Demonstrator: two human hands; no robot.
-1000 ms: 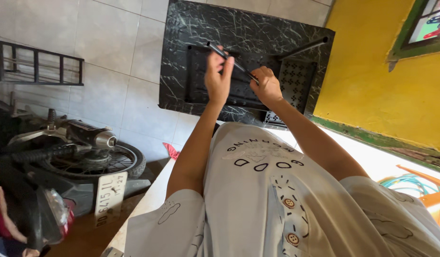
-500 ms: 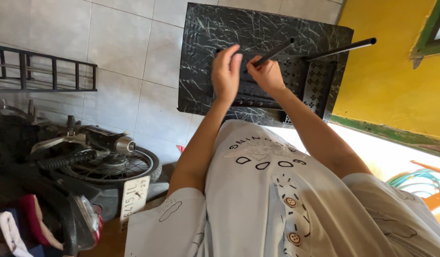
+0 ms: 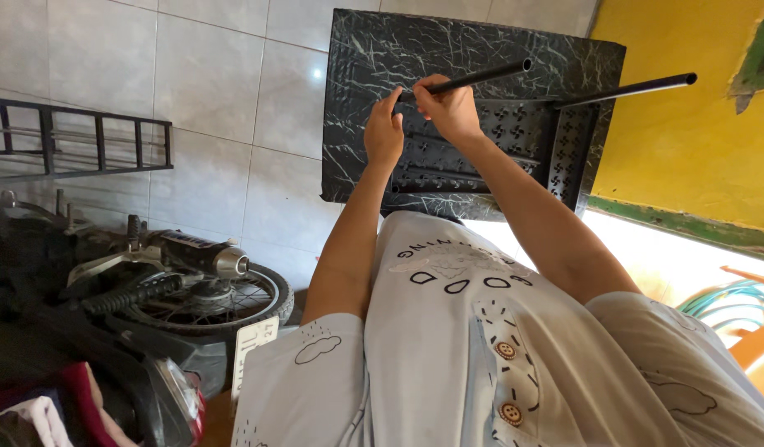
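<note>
A black marble-patterned plastic panel [image 3: 373,74] with perforated shelves lies on the tiled floor ahead of me. Two black metal tubes stick out of it: one tube [image 3: 481,79] near the middle and a second tube [image 3: 630,89] to the right. My right hand [image 3: 448,108] is closed around the lower end of the middle tube where it meets the panel. My left hand [image 3: 384,132] rests just left of it, fingers touching the panel by the tube's base. My light patterned shirt fills the foreground.
A parked motorcycle [image 3: 150,290] with its rear wheel and plate stands at the left. A black metal rack [image 3: 76,141] leans against the tiled wall. A yellow wall [image 3: 688,149] rises on the right, with a coiled green hose [image 3: 729,302] below.
The view has shifted and my hands sit lower on the panel. The middle tube now points up to the right, with my right hand gripping its base.
</note>
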